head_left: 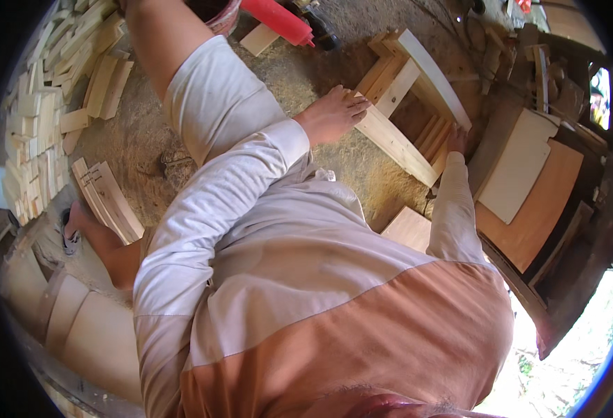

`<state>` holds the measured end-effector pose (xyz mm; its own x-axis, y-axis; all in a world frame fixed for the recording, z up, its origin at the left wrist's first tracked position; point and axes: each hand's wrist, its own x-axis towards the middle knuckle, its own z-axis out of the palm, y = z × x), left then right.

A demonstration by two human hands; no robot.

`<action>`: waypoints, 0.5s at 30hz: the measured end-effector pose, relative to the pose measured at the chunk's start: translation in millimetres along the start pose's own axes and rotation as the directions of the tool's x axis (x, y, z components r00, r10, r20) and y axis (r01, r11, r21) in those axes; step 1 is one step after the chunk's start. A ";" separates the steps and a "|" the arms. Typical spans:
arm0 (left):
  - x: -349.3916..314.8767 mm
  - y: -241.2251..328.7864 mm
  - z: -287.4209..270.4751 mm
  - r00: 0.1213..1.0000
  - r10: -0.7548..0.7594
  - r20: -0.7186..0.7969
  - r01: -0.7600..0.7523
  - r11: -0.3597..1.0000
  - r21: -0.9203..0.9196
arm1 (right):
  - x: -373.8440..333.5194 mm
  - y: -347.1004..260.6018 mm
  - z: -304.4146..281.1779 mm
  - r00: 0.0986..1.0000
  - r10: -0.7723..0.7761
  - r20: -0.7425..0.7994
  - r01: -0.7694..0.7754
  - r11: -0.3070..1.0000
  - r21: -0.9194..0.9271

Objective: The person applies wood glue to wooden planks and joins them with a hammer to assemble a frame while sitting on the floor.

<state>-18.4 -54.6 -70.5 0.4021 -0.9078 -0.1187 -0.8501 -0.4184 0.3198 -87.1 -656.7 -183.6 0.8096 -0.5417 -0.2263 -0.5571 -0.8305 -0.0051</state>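
A pale wooden frame [398, 148], built from several boards with slats inside, stands on the dusty ground in front of me to the right. My left hand [333, 115] lies over the near left end of its light front board, fingers bent round the edge. At the opposite side my right hand [457, 141] grips the corner where the long side board ends; its fingers are partly hidden by the wood. A flat piece of board [407, 229] lies on the ground beside my right forearm.
Stacked wood offcuts [45, 118] fill the far left, and loose planks [108, 198] lie near my foot. A red bottle [278, 21] lies at the top beside a small board [259, 40]. Flat panels [519, 174] rest at the right.
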 end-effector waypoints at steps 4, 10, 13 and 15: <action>5.8 1.0 5.8 0.997 0.062 0.048 -0.064 0.997 0.045 | -29.2 -31.7 14.0 0.981 -0.123 -0.150 0.092 0.976 -0.198; 20.9 11.3 15.8 0.989 -0.047 0.137 0.030 0.992 0.122 | -61.7 -47.6 20.2 0.940 -0.145 -0.308 0.116 0.987 -0.109; 27.4 27.5 11.5 0.977 -0.096 0.188 0.070 0.988 0.138 | -70.7 -52.2 13.9 0.943 -0.199 -0.268 0.041 0.865 -0.499; 26.0 34.0 10.4 0.964 -0.124 0.235 0.099 0.988 0.115 | -77.5 -56.0 13.5 0.950 -0.187 -0.248 0.040 0.866 -0.499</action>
<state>-40.3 -92.8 -72.5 0.4131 -0.8298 -0.3752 -0.8396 -0.5066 0.1961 -121.2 -566.4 -178.9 0.9197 -0.3917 0.0279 -0.3573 -0.8055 0.4728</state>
